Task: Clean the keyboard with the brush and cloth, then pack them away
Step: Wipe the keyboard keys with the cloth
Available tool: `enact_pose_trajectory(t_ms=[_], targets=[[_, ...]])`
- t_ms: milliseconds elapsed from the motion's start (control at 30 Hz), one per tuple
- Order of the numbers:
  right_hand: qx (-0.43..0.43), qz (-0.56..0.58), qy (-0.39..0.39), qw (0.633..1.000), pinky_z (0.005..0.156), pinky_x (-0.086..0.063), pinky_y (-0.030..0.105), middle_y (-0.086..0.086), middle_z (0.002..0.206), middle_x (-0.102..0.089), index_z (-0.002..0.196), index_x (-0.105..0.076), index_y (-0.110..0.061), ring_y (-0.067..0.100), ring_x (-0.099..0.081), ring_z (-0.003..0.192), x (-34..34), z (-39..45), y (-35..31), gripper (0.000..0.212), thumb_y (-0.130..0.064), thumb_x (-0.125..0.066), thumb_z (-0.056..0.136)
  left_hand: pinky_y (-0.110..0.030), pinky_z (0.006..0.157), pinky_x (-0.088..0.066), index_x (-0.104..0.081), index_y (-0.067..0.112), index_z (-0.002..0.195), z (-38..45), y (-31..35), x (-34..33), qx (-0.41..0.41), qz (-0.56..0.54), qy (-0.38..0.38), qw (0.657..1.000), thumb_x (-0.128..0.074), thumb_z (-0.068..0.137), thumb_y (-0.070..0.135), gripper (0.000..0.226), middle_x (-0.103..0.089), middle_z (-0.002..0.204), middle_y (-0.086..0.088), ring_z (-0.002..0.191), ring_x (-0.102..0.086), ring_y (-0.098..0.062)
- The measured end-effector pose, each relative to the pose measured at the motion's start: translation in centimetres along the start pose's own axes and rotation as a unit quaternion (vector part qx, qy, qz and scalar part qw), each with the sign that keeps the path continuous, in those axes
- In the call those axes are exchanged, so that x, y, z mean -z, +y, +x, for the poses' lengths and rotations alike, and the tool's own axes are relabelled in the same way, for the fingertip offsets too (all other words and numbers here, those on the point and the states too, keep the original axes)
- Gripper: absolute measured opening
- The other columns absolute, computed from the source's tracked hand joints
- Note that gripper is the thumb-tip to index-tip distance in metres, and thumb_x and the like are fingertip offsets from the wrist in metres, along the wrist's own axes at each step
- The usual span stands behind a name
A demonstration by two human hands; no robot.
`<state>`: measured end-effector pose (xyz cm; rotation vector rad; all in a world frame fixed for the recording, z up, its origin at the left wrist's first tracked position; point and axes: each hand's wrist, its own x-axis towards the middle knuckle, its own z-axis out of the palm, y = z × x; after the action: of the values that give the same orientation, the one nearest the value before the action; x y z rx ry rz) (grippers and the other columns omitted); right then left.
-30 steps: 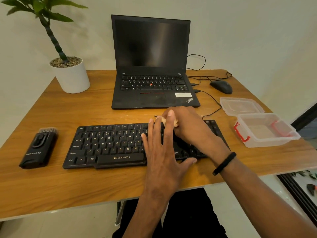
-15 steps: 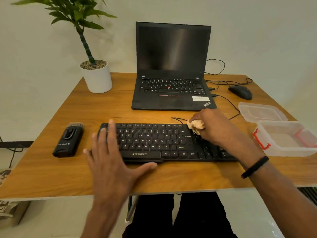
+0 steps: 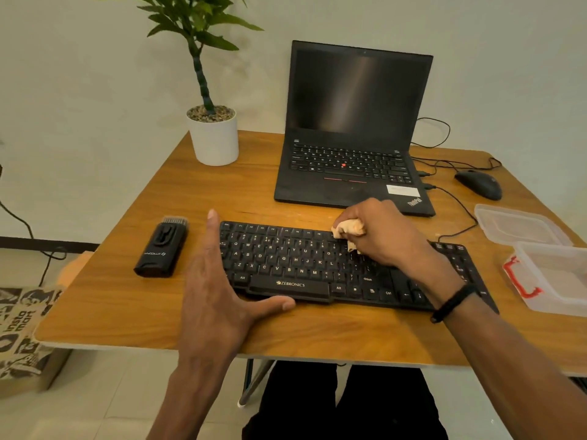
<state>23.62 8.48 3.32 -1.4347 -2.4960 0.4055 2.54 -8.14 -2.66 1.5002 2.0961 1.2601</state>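
Note:
A black keyboard (image 3: 286, 262) lies across the front of the wooden desk (image 3: 127, 300). My right hand (image 3: 381, 233) presses a crumpled beige cloth (image 3: 347, 228) onto the keys right of the middle. My left hand (image 3: 216, 290) rests flat and open against the keyboard's left end, fingers straight, thumb along the front edge. The black cleaning brush (image 3: 163, 247) lies on the desk left of the keyboard, bristles pointing away from me, untouched.
A clear plastic box (image 3: 552, 281) with red clips and its lid (image 3: 517, 223) sit at the right edge. An open laptop (image 3: 352, 138), a mouse (image 3: 479, 184) with cables and a potted plant (image 3: 214, 134) stand behind. A printed bag (image 3: 22, 328) sits on the floor left.
My left hand slid from the keyboard's middle to its left end. My right hand with the cloth stayed on the right part of the keys. The view swung left.

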Motion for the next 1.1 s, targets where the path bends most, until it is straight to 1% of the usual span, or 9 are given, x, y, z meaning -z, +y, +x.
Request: enact_pose_trajectory(t_ms=[200, 400, 533, 633, 700, 767, 900, 1000, 1100], targets=[[0.044, 0.021, -0.002, 0.999, 0.078, -0.048, 0.025, 0.000, 0.106, -0.077, 0.101, -0.081, -0.028, 0.018, -0.067, 0.105, -2.3, 2.4, -3.4, 0.030, -0.003, -0.072, 0.086, -0.021, 0.118, -0.014, 0.014, 0.043, 0.163, 0.0, 0.3, -0.1, 0.012, -0.007, 0.002, 1.000, -0.096, 0.036, 0.064, 0.169, -0.023, 0.170, 0.007, 0.136, -0.010, 0.013], [0.082, 0.059, -0.020, 0.995, 0.086, -0.053, 0.032, -0.002, 0.106, -0.075, 0.102, -0.080, -0.032, 0.019, -0.064, 0.111, -4.7, 5.5, -7.5, 0.020, -0.016, -0.076, 0.089, -0.006, 0.112, -0.005, 0.015, 0.042, 0.163, 0.1, -0.3, -0.2, 0.005, -0.002, 0.006, 1.000, -0.095, 0.037, 0.067, 0.169, -0.025, 0.167, 0.004, 0.135, -0.008, 0.016], [0.107, 0.066, -0.020, 0.992, 0.085, -0.046, 0.029, 0.000, 0.112, -0.071, 0.107, -0.078, -0.027, 0.014, -0.053, 0.114, -6.1, 6.6, -10.7, 0.026, -0.007, -0.074, 0.089, -0.015, 0.117, -0.012, 0.017, 0.045, 0.162, 0.0, -0.6, -0.2, -0.001, -0.010, 0.009, 1.000, -0.094, 0.037, 0.067, 0.169, -0.023, 0.167, 0.010, 0.138, -0.009, 0.015], [0.136, 0.049, -0.016, 0.989, 0.085, -0.056, 0.037, 0.001, 0.103, -0.072, 0.101, -0.078, -0.022, 0.021, -0.064, 0.103, -6.7, 6.9, -13.1, 0.027, -0.001, -0.075, 0.084, -0.020, 0.119, -0.015, 0.019, 0.046, 0.161, 0.1, -0.6, -0.3, -0.006, -0.014, 0.007, 1.000, -0.095, 0.039, 0.067, 0.168, -0.020, 0.162, 0.020, 0.140, -0.009, 0.014], [0.163, 0.037, -0.018, 0.986, 0.080, -0.058, 0.041, -0.002, 0.088, -0.066, 0.088, -0.073, -0.023, 0.023, -0.065, 0.090, -7.0, 6.9, -14.0, 0.027, 0.002, -0.076, 0.080, -0.021, 0.119, -0.017, 0.018, 0.044, 0.162, 0.2, -0.6, -0.3, -0.003, -0.007, 0.007, 1.000, -0.096, 0.040, 0.064, 0.169, -0.022, 0.166, 0.014, 0.141, -0.012, 0.010], [0.198, 0.025, -0.028, 0.979, 0.074, -0.055, 0.037, -0.005, 0.082, -0.060, 0.090, -0.072, -0.023, 0.022, -0.065, 0.086, -7.0, 6.6, -14.4, 0.030, 0.005, -0.076, 0.080, -0.020, 0.118, -0.017, 0.017, 0.041, 0.163, 0.2, -0.6, -0.4, 0.003, 0.000, 0.009, 1.000, -0.097, 0.041, 0.062, 0.169, -0.025, 0.169, 0.004, 0.140, -0.015, 0.007], [0.221, 0.004, -0.040, 0.974, 0.079, -0.055, 0.034, 0.001, 0.106, -0.073, 0.113, -0.075, -0.021, 0.022, -0.067, 0.102, -6.5, 6.3, -13.2, 0.042, 0.004, -0.077, 0.080, -0.015, 0.117, -0.016, 0.016, 0.043, 0.162, 0.2, -0.5, -0.4, 0.011, -0.002, 0.011, 1.000, -0.099, 0.039, 0.059, 0.169, -0.025, 0.170, 0.005, 0.142, -0.017, 0.007], [0.208, -0.007, -0.049, 0.977, 0.090, -0.054, 0.035, 0.001, 0.117, -0.072, 0.118, -0.074, -0.027, 0.020, -0.063, 0.113, -5.4, 6.0, -11.3, 0.047, 0.001, -0.076, 0.081, -0.034, 0.122, -0.033, 0.024, 0.059, 0.154, 0.0, -0.1, -0.1, 0.025, -0.018, 0.010, 0.999, -0.101, 0.038, 0.055, 0.170, -0.041, 0.162, -0.001, 0.148, -0.035, -0.008], [0.198, -0.022, -0.060, 0.978, 0.090, -0.050, 0.031, 0.001, 0.115, -0.072, 0.116, -0.075, -0.025, 0.021, -0.061, 0.114, -4.2, 5.7, -9.7, 0.043, 0.001, -0.075, 0.082, -0.044, 0.116, -0.043, 0.024, 0.061, 0.153, -0.2, 0.0, 0.0, 0.037, -0.021, 0.004, 0.999, -0.100, 0.040, 0.055, 0.168, -0.058, 0.144, -0.002, 0.135, -0.052, -0.019]])
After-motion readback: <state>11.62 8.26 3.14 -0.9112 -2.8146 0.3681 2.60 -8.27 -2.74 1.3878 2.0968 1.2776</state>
